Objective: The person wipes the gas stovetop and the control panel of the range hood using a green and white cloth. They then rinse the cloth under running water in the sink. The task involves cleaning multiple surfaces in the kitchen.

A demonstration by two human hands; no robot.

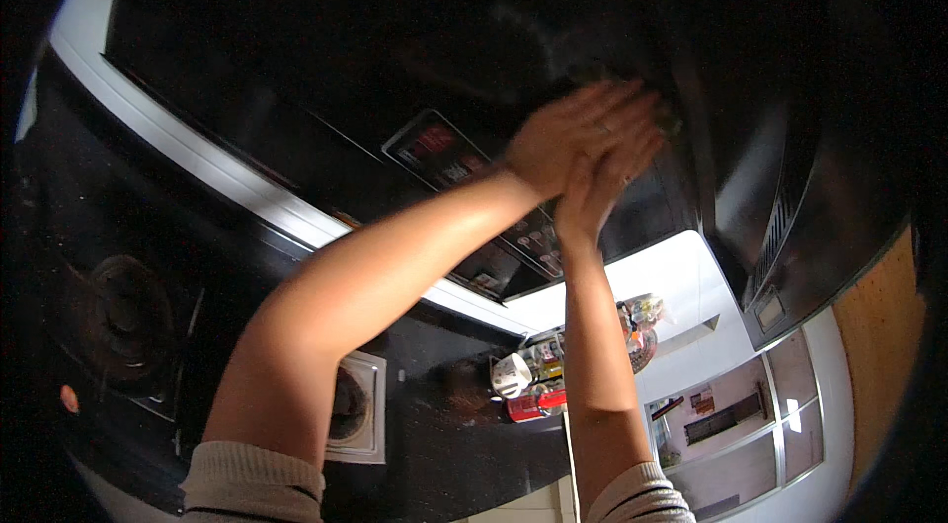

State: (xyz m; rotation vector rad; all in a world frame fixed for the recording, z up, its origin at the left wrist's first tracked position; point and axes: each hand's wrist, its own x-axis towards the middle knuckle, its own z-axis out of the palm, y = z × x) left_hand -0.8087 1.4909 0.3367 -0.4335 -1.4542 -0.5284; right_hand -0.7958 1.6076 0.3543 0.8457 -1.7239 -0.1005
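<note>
Both my arms reach up to a glossy black panel (326, 39) that looks like a range hood. My left hand (558, 138) lies against it with fingers stretched flat toward the upper right. Overlapping it, my right hand (602, 177) points the same way, its fingers close together. A dim greenish edge (670, 118) of something, perhaps a pad or cloth, shows at the fingertips; the hands cover most of it, and motion blurs them. Just left of my hands, a dark display panel (434, 148) is set into the hood.
Below are a black countertop (444, 454) and a dark stove burner (123, 311) at left. A square, white-edged fixture (370, 409) sits by my left arm. A white cup (511, 375), a red container (528, 407) and several jars stand near the wall. At right is a window (736, 434).
</note>
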